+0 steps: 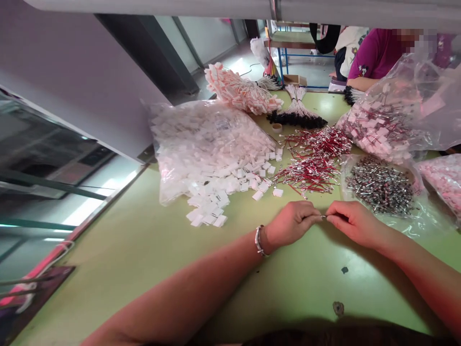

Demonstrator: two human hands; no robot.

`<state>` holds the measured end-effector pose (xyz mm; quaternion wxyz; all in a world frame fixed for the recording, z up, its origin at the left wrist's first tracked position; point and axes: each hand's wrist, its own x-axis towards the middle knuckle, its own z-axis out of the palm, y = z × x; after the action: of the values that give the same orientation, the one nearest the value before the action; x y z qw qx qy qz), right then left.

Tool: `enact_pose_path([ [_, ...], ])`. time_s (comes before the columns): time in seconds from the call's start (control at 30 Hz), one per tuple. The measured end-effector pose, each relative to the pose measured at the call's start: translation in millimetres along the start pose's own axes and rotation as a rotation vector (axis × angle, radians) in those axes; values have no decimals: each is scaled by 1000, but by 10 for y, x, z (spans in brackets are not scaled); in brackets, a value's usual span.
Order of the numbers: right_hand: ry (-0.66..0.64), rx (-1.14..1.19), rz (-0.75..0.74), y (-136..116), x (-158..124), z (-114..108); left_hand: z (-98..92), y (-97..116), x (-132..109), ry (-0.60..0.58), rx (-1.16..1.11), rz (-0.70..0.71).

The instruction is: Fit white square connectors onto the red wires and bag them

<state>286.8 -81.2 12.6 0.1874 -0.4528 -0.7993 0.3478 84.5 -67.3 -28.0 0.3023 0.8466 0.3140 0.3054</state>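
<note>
My left hand, with a bracelet at the wrist, is closed in a pinch. Facing it, my right hand pinches too, the fingertips of both almost meeting. Between them a small thin metallic piece spans the gap; its ends are hidden by the fingers, and its exact kind is too small to tell. Just beyond the hands lie bunches of short red wires with metal ends. To the right, an opened plastic bag bears a heap of small dark and silvery metal parts.
White plastic pieces spill from a large clear bag at left. Behind are bundles of orange-white pieces and black-ended white wires, with a tape roll. A bag stands right; a person in purple sits opposite.
</note>
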Motion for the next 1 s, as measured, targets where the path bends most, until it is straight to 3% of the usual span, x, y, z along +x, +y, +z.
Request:
enact_pose_path([
  [0.1,-44,-64,-105,40,14,-18,-13,-17,-15,-3,14,50],
  [0.2,-22,-107,-110,73,24,2,-7,-37,-36,33,157,139],
  [0.37,4,7,63,66,19,52,-21,-48,-70,83,533,298],
  [0.53,-25,170,206,9,16,63,-35,-33,-80,77,658,430],
  [0.67,-32,75,215,7,47,29,18,-60,-49,63,541,281],
  [0.83,27,-105,23,35,47,-163,-12,-72,14,146,146,-17],
  [1.0,49,243,205,-18,17,-240,-70,4,44,165,-103,-203],
])
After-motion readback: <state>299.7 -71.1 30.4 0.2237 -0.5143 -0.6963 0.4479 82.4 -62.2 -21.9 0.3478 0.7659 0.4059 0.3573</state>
